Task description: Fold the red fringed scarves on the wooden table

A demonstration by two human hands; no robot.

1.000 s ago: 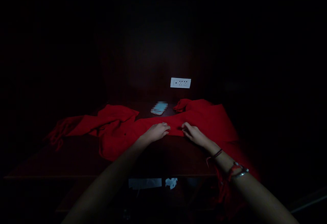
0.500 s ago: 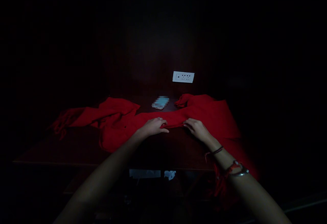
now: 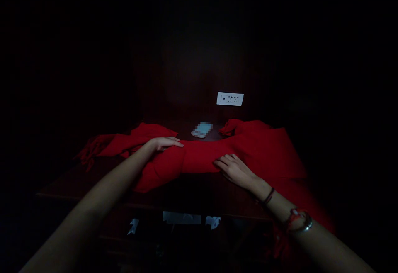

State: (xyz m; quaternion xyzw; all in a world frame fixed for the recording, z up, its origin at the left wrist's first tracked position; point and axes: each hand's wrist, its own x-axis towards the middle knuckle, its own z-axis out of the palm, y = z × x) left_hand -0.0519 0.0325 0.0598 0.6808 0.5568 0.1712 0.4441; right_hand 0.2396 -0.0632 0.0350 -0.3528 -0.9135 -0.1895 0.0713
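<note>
A long red scarf (image 3: 200, 157) with fringed ends lies across the dark table, bunched at the left and spread wide at the right. My left hand (image 3: 164, 142) rests on the scarf's far side left of the middle, fingers stretched out. A fold bulges just in front of it. Farther right, my right hand (image 3: 234, 169) lies palm down on the near edge of the cloth, its fingers apart and slightly bent. Part of the scarf hangs over the table's front right, beneath my right forearm.
Behind the scarf lies a phone-like object (image 3: 202, 130), blurred by pixels. A white socket plate (image 3: 230, 98) is on the back wall. The table's front edge (image 3: 149, 207) runs below my hands, with pale papers (image 3: 182, 218) on a level underneath. Surroundings are very dark.
My left hand has let go of the near edge and moved left and back over the scarf. The cloth's middle has widened toward me. My right hand has loosened and flattened.
</note>
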